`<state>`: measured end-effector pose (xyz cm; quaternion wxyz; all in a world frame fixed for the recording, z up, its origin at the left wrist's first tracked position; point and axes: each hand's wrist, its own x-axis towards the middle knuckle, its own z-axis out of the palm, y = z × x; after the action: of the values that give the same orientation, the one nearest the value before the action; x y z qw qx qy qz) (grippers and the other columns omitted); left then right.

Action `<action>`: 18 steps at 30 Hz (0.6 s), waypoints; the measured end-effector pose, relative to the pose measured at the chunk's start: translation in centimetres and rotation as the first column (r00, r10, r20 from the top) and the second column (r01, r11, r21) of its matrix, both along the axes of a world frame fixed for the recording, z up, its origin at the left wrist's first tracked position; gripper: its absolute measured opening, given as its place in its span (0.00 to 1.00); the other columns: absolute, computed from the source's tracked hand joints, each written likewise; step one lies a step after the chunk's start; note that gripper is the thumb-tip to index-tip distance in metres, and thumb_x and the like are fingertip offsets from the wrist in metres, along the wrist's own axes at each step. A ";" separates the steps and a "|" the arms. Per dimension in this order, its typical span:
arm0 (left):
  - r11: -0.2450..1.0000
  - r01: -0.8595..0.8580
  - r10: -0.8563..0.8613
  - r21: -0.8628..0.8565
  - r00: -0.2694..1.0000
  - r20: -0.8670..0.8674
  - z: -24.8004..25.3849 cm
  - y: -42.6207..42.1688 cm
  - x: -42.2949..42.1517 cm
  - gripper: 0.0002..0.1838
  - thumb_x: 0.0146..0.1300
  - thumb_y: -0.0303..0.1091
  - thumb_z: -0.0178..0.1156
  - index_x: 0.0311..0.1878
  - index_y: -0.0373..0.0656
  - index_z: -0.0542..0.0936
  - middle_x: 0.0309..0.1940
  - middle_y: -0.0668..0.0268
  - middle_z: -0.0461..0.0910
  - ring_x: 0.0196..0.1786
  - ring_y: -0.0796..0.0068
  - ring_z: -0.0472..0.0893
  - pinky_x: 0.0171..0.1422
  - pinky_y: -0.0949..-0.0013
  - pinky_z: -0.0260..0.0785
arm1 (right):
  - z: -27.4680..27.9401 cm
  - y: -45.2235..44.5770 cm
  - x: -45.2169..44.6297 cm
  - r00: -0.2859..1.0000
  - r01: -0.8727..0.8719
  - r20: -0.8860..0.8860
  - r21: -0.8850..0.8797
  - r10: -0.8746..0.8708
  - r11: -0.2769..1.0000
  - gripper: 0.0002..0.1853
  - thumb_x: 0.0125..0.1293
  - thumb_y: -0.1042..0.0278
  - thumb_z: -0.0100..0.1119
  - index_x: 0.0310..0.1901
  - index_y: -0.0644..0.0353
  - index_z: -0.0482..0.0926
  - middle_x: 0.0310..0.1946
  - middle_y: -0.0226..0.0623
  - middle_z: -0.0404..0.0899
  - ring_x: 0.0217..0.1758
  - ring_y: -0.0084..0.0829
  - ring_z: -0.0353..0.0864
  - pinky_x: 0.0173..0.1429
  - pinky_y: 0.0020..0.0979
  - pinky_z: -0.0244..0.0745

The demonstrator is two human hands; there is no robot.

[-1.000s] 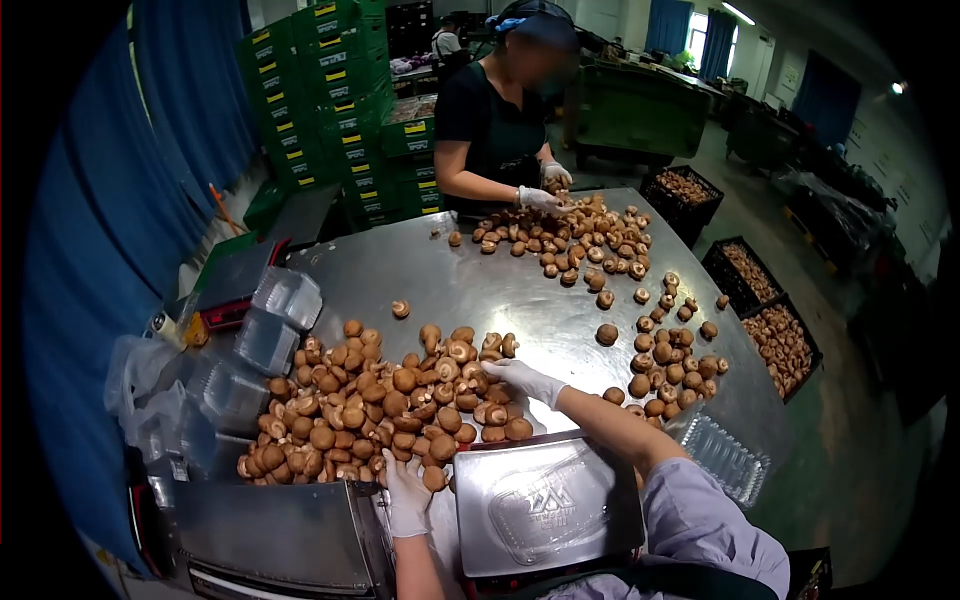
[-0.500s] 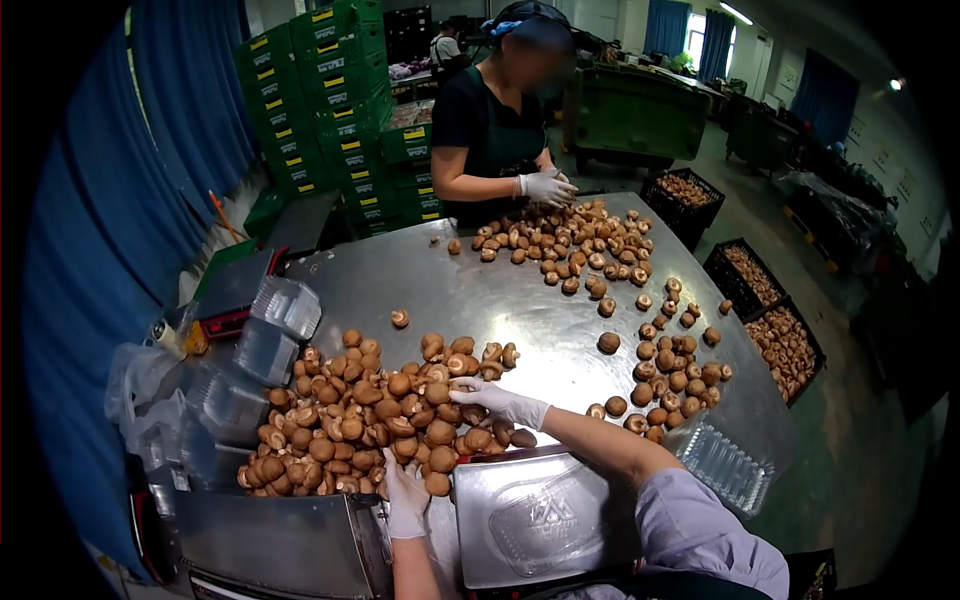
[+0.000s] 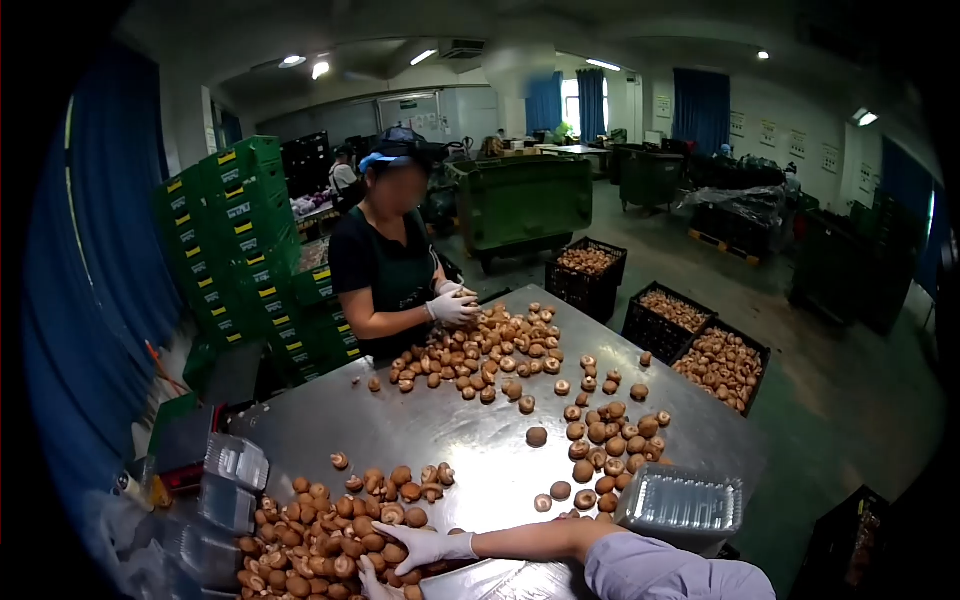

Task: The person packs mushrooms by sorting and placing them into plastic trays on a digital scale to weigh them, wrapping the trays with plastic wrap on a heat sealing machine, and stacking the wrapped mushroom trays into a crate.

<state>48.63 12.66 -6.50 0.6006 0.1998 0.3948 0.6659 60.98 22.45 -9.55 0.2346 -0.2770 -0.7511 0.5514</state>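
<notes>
Preferably, apply light pressure to the mushrooms, heaped against and left of the right hand, whose thumb and fingers stand parted with nothing visibly gripped, since the left hand, cropped just beside it, has an indeterminable hold.

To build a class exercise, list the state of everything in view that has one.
Brown round mushrooms: heaped, some loose
Wearer's right white-gloved hand: open, touching mushrooms
Wearer's left white-gloved hand: cut off by frame, grip unclear
Co-worker's white-gloved hands: held together
Clear plastic trays at right: stacked
Three black plastic crates: filled with mushrooms
Green plastic crates: stacked
White ceiling lights: lit
</notes>
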 end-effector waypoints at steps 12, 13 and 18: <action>0.973 -0.138 0.131 -0.185 0.990 -0.047 -2.7 2.3 -1.7 0.40 0.59 0.43 0.63 0.71 0.58 0.53 0.65 0.62 0.62 0.63 0.56 0.69 0.53 0.48 0.73 | 3.1 -1.0 0.2 0.998 0.047 -0.047 0.003 -0.047 0.999 0.49 0.44 0.72 0.69 0.70 0.58 0.52 0.62 0.48 0.66 0.63 0.38 0.68 0.63 0.30 0.67; 0.977 -0.144 0.136 -0.155 0.989 -0.060 -2.9 2.3 -1.9 0.39 0.59 0.43 0.63 0.71 0.58 0.53 0.65 0.62 0.62 0.64 0.57 0.68 0.54 0.48 0.72 | 3.2 -1.1 0.4 0.999 0.041 -0.026 0.019 -0.041 0.999 0.49 0.45 0.73 0.68 0.70 0.58 0.52 0.62 0.48 0.66 0.63 0.37 0.68 0.62 0.30 0.67; 0.970 -0.209 0.189 -0.127 0.970 -0.153 1.4 1.6 -1.0 0.40 0.59 0.40 0.64 0.72 0.59 0.53 0.65 0.64 0.61 0.64 0.60 0.66 0.58 0.46 0.66 | 6.0 -1.6 1.1 0.995 0.045 -0.097 0.123 -0.033 0.991 0.49 0.46 0.72 0.69 0.70 0.56 0.51 0.65 0.47 0.62 0.68 0.38 0.63 0.68 0.31 0.61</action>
<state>47.63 14.22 -5.08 0.5142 0.1621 0.5005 0.6774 62.03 20.87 -3.60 0.2974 -0.2500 -0.7666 0.5113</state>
